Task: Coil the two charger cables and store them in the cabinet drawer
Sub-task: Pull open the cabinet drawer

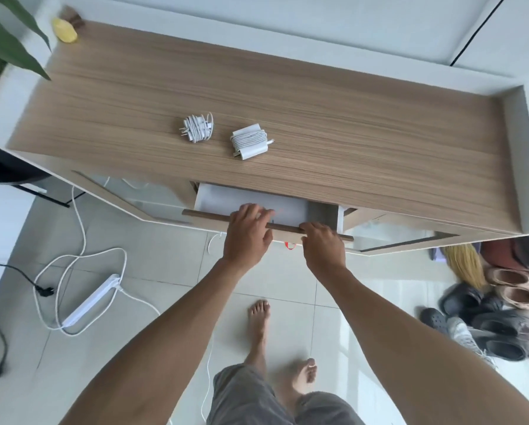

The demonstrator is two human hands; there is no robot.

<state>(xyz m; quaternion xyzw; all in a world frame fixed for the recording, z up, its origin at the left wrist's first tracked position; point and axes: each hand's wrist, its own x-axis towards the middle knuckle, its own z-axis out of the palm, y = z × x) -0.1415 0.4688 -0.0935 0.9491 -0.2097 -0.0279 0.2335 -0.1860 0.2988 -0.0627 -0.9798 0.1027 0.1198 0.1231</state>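
Observation:
Two white chargers lie on the wooden cabinet top [349,124], each with its cable wound around it. The smaller coiled charger [197,127] lies left of the larger one [249,141], a short gap between them. Below the top's front edge the drawer [214,200] stands partly pulled out, white inside, with what looks like a white sheet in it. My left hand [246,233] grips the drawer's wooden front rail [205,215] from above. My right hand [323,245] holds the same rail a little further right. Both hands are well in front of the chargers.
A yellow object [64,31] and plant leaves [9,41] sit at the cabinet's far left. On the tiled floor lie a white power strip [93,297] with looping cables at the left and several shoes [499,314] plus a broom at the right. My bare feet stand below the drawer.

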